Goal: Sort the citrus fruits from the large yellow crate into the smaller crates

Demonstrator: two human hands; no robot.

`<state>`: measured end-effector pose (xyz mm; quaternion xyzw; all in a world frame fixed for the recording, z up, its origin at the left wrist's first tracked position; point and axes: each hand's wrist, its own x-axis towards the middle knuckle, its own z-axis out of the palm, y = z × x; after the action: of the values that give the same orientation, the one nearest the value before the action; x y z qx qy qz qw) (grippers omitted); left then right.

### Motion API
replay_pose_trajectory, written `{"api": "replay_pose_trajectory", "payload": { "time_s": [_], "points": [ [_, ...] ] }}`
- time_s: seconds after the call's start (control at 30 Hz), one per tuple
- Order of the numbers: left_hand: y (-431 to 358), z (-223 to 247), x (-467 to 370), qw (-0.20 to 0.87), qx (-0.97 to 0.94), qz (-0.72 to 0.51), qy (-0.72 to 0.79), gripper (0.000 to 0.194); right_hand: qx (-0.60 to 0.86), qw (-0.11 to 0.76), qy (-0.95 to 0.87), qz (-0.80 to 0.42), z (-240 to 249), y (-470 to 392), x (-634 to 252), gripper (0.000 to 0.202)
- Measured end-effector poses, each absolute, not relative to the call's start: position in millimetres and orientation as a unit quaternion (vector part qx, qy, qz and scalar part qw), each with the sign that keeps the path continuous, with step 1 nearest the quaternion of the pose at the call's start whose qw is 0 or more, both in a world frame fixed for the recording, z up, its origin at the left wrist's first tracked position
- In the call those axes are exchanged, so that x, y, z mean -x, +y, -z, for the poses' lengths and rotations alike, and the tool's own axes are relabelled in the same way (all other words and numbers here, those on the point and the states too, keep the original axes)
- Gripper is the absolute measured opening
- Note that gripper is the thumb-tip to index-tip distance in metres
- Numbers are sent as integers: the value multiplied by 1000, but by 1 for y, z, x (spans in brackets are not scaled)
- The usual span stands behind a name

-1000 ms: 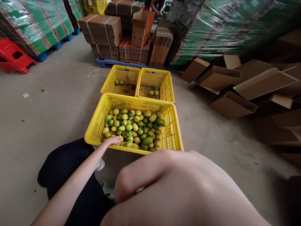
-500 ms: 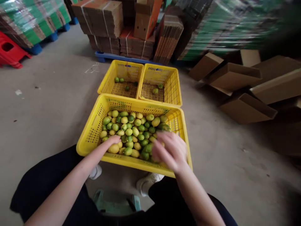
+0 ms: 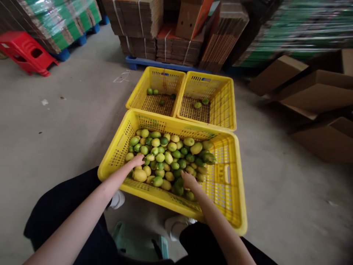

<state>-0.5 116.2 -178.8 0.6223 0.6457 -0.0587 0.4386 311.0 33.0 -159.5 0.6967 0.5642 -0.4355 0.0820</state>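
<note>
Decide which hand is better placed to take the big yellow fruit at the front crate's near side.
Likely the left hand: it is just beyond the big yellow fruit; the right hand is farther off, beside green fruit.

From afar I logged bare forearms (image 3: 92, 208), plus left hand (image 3: 137, 161) and right hand (image 3: 188, 180), both bare too. Trousers (image 3: 67, 206) read near-black with a navy cast, loose-cut. Shoes (image 3: 118, 200) were whitish, rounded, partly hidden from me.
</note>
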Motion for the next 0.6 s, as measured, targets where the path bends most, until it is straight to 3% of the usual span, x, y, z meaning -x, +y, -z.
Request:
{"api": "replay_pose_trajectory", "payload": {
  "time_s": [0.07,0.17,0.3,0.6],
  "points": [
    [115,178,-15,415,-631,70,652,37,-688,100,555,457,163,39,-315,83],
    [110,179,-39,383,-628,79,672,51,-667,125,545,492,168,43,-319,68],
    [103,182,-60,347,-609,92,708,49,-641,148,537,528,168,43,-312,49],
    [107,184,-51,400,-594,80,694,57,-637,102,554,527,150,42,-293,47]
  ]
}}
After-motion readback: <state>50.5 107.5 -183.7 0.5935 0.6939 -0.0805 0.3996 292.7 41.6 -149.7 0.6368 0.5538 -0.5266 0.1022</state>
